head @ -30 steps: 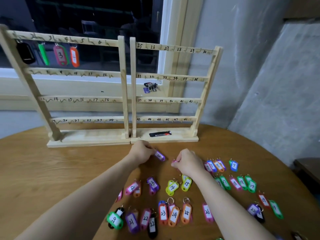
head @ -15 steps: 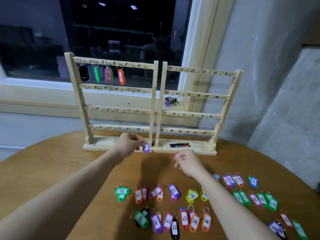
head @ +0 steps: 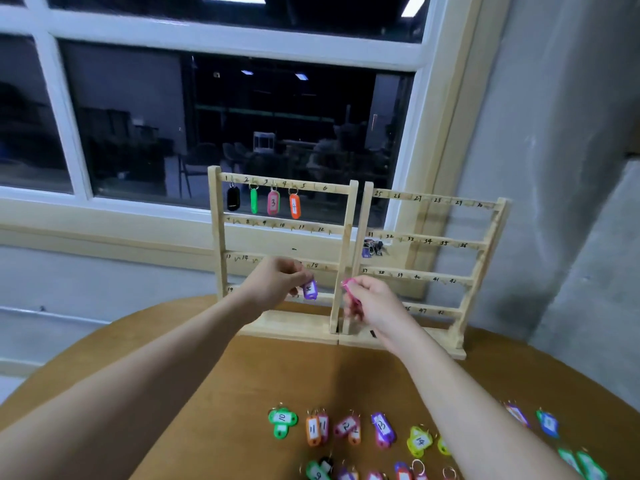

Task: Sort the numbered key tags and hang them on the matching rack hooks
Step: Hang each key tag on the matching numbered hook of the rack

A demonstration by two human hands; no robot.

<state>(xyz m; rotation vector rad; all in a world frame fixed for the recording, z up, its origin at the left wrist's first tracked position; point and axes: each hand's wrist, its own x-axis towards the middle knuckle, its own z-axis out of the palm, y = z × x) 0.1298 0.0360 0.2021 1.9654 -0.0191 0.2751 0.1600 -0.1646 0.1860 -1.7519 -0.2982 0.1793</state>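
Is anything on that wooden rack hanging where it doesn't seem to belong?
Yes: a dark bunch of keys hangs under the second rail of the right rack, near number 31. It is a tangled cluster, not a single coloured tag like the four tags lined up on the left rack's top rail.

A purple key tag [head: 310, 289] marked 5 hung in front of the wooden rack's [head: 351, 258] lower-left rails, with a pink tag [head: 350, 289] just right of it. Black [head: 233, 198], green [head: 254, 201], pink 3 [head: 273, 202] and orange 4 [head: 294, 206] tags dangled from the rack's top-left hooks. Loose tags [head: 346, 429] lay in rows before the rack.
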